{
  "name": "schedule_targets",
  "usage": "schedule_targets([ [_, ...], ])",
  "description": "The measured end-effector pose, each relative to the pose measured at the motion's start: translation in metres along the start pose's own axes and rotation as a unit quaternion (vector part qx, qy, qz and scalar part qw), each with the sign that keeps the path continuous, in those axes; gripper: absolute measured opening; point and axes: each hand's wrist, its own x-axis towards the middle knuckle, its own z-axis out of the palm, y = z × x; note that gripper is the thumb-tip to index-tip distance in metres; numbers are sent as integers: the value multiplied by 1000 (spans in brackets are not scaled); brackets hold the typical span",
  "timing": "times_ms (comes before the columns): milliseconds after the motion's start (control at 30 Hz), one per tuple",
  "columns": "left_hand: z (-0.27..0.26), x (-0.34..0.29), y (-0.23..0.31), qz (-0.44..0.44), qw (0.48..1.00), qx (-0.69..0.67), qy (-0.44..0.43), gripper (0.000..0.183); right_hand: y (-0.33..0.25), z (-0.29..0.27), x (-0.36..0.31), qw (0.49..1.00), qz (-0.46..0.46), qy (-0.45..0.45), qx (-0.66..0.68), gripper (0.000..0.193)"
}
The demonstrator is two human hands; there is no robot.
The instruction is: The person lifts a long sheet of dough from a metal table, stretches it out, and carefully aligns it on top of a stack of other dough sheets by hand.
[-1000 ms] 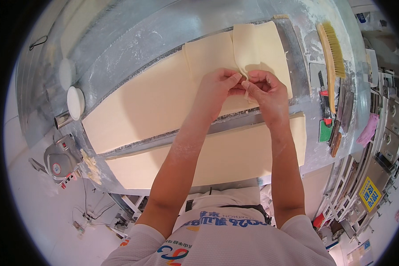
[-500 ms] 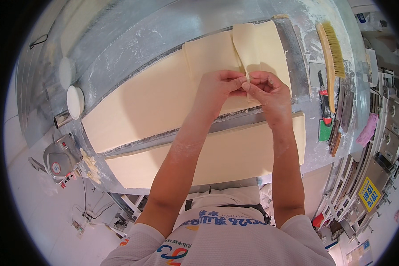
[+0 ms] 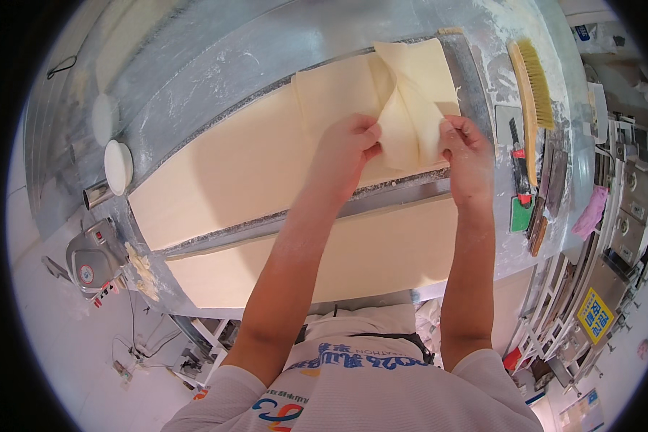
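Observation:
A long pale dough sheet (image 3: pixel 237 147) lies in flat layers across the metal table. At its right end a loose flap of dough sheet (image 3: pixel 405 122) is lifted and spread between my hands. My left hand (image 3: pixel 356 144) pinches the flap's left edge between thumb and fingers. The right edge is gripped by my right hand (image 3: pixel 468 147), thumb against the bent fingers. Between them the flap sags and twists, its far end resting on the layers below. Nearer to me lies a second layered dough strip (image 3: pixel 324 263), partly covered by my forearms.
To the right lie a wooden-handled brush (image 3: pixel 531 101), a red-and-black utility knife (image 3: pixel 520 169), a green scraper (image 3: pixel 522 214) and long blades (image 3: pixel 551 183). White round dishes (image 3: pixel 119 167) and a metal machine (image 3: pixel 93 255) are on the left. Flour dusts the metal table (image 3: pixel 216 54).
My hands were together at the folded edge and have moved apart, the right one going right. The flap has opened out between them.

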Motion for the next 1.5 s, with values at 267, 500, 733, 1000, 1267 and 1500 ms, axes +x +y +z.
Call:
schedule_targets([
  [267,12,-8,13,-10,997,53,53,30,-24,-7,0,1000,4,-14,-8,24],
  [500,19,-20,7,127,917,317,205,28,-17,-13,3,985,-101,121,-71,18],
  [733,-6,-53,-14,153,937,186,252,25,-9,-7,-5,935,-156,193,-253,16],
  [1000,-36,-44,-34,228,921,206,240,33,-45,74,-13,967,-172,-21,-185,11],
  [1267,-24,-55,-10,188,938,232,178,51,-63,145,32,845,-394,-180,-314,29],
  [1500,-28,-54,-8,242,898,340,139,58,-92,142,73,589,-445,-430,-520,44],
])
